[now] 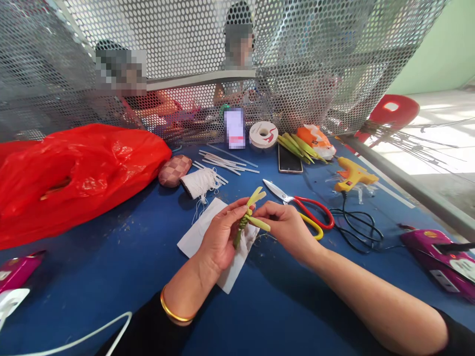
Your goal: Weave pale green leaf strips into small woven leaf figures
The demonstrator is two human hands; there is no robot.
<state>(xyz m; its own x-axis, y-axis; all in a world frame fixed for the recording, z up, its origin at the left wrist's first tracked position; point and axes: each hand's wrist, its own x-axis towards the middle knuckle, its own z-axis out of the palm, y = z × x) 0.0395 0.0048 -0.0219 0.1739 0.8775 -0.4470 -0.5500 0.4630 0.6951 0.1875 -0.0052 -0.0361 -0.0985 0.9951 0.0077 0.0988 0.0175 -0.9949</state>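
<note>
Above a white paper sheet [202, 227], my left hand [222, 232] is closed around a small braided piece of green leaf strips [243, 223]. Pale yellow-green strip ends stick up past its thumb. My right hand [284, 222] pinches one loose leaf strip [261, 224] that comes off the right side of the braid. Just beyond that hand lie scissors [311, 210] with red and yellow handles, their blades pointing to the far left. A bundle of white string [202, 183] sits past my left hand, its loose threads trailing toward the paper.
Along the back are white strips [224, 162], a propped phone [234, 128], a ribbon spool [263, 134], a dark phone [290, 159] and leaf strips [302, 147]. A yellow glue gun [354, 174] with a black cord stands right. A red plastic bag [85, 173] fills the left; a perforated metal screen [178, 44] stands behind.
</note>
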